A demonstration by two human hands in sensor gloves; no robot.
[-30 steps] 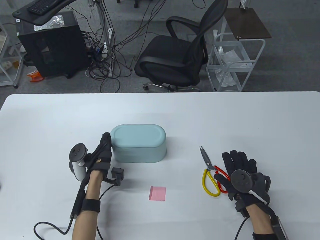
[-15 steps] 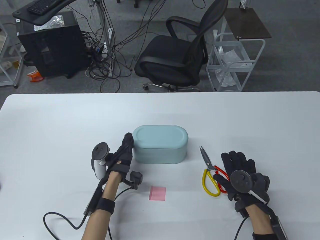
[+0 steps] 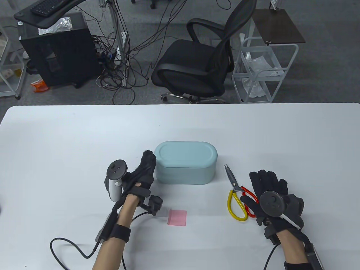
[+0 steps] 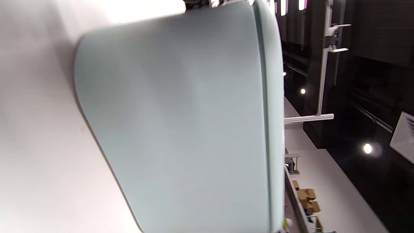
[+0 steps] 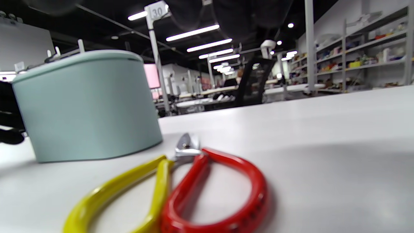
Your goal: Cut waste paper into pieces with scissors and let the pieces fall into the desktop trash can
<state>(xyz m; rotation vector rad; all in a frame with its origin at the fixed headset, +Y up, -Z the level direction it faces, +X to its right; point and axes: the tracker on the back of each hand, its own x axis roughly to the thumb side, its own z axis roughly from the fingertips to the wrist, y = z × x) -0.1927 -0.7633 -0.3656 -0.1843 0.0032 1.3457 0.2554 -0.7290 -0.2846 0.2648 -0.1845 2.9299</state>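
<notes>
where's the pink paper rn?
Table view: the pink paper lies flat near the table's front edge, in front of the trash can, between the left hand and the scissors, untouched.

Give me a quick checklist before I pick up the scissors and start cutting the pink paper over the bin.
1. Trash can within reach, between the hands: ok; the left hand touches its left end with straight fingers.
2. Trash can open to catch pieces: not ok; the lid looks closed on top.
3. Scissors reachable: ok; they lie on the table, and the right hand rests flat over the red handle, not gripping.
4. Scissor blades closed for a safe pickup: ok.
5. Pink paper free to grab: ok; it lies alone on the table in front of the trash can.
6. Red handle loop clear for fingers: cannot tell; the hand covers it.
</notes>
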